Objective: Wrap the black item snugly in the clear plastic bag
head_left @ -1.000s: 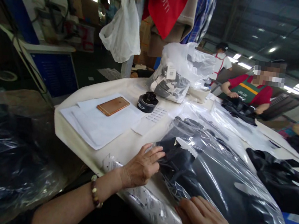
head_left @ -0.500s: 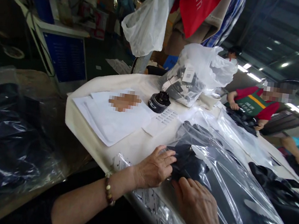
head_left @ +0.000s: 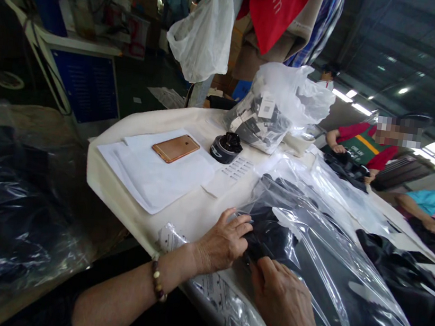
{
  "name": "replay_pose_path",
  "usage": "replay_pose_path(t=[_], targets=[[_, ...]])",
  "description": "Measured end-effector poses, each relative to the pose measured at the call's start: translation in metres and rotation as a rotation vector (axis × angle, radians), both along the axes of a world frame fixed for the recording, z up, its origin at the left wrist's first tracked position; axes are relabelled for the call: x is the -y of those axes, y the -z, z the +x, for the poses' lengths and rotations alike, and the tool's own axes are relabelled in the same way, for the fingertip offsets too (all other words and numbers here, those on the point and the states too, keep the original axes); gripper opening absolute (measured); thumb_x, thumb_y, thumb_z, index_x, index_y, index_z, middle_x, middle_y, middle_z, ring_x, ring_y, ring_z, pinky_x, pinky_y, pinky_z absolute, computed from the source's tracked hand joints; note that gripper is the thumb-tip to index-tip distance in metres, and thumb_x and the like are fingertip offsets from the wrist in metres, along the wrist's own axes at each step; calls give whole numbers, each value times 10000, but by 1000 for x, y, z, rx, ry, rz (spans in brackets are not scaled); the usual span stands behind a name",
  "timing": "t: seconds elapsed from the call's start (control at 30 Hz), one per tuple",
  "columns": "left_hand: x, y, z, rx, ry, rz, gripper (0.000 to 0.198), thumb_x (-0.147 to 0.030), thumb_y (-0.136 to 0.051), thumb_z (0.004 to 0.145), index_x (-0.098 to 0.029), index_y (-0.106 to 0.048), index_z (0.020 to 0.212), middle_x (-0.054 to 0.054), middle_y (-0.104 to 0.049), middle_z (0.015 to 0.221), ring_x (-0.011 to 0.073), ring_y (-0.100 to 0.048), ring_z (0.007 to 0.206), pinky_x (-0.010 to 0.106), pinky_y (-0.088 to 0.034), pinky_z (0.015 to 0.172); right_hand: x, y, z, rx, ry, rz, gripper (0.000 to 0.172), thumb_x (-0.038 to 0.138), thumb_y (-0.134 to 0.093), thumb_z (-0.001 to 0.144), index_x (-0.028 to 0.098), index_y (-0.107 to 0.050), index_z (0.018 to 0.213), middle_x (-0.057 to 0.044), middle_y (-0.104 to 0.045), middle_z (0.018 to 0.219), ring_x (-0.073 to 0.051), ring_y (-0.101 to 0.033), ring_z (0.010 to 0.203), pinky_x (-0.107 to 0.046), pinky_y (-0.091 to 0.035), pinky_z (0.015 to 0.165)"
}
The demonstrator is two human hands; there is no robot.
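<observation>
A clear plastic bag (head_left: 332,263) with a dark folded garment inside lies on the cream-covered table (head_left: 119,182). At the bag's near left end, my left hand (head_left: 225,241) has its fingers bent and closed on the plastic edge. Just to the right and closer to me, my right hand (head_left: 283,297) is also closed on the bag's edge, its fingertips partly hidden beneath. A printed clear plastic strip (head_left: 230,306) runs along the table's front edge under my wrists.
White paper sheets (head_left: 158,187) carry a phone (head_left: 176,148). Beside them are a black roll of tape or ribbon (head_left: 225,148), a label sheet (head_left: 230,175) and a bag of tags (head_left: 261,118). Bagged dark goods (head_left: 14,211) lie left. A co-worker (head_left: 360,144) handles black items across the table.
The view has turned slightly, so the surroundings sit a little further left. Both hands keep nearly the same grip on the bag's end.
</observation>
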State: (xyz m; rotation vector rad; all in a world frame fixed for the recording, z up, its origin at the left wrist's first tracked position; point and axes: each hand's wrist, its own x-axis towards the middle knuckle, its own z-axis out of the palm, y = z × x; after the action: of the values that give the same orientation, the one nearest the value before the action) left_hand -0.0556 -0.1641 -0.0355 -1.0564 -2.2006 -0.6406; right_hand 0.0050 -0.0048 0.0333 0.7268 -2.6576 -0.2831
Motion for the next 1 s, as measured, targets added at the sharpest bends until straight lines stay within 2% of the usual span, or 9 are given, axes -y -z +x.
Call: replay_pose_path(t=[0.23,0.4,0.5,0.77,0.9,1.0], targets=[[-3,1,2,60,7,-53,48,-133,-573,787,-149,-604,754,125,-550,1185,272,-374,1235,551,-224,1036,-1,0,6,-1,83,-75,229,159,-317,878,225,-431,690,7,-561,524,-157,-571,457,-259,-320,469],[-2,-3,1,74,22,-43,92,-101,-548,787,-150,-598,729,127,-556,1174,277,-396,1221,561,-234,1026,-4,0,2,34,136,-202,35,209,-381,863,211,-391,830,39,-532,492,-145,-545,391,-235,-284,398],[-2,-6,1,75,16,-45,106,-86,-538,793,-141,-605,731,125,-562,1160,279,-417,1201,557,-260,1012,-10,5,-1,82,203,-208,83,235,-431,844,224,-356,810,41,-538,502,-156,-562,411,-229,-282,405],[-4,-8,-9,135,-19,-79,198,-58,-488,836,-150,-602,702,79,-592,1085,235,-508,1076,548,-327,965,-21,9,-5,1,355,-97,269,344,-571,806,229,-344,720,41,-519,451,-188,-559,389,-225,-193,411],[1,-13,-5,65,-41,-57,243,-16,-384,836,-131,-581,750,88,-600,1050,224,-524,1056,502,-355,971,-29,11,-3,-43,320,-161,229,326,-548,827,230,-364,731,54,-516,466,-164,-544,389,-226,-233,413],[4,-15,14,-76,-113,58,288,-3,-313,859,-94,-587,847,141,-576,1101,249,-480,1132,466,-350,986,-33,17,-1,-85,268,-212,170,267,-504,838,230,-371,739,52,-527,496,-148,-543,414,-235,-272,433]])
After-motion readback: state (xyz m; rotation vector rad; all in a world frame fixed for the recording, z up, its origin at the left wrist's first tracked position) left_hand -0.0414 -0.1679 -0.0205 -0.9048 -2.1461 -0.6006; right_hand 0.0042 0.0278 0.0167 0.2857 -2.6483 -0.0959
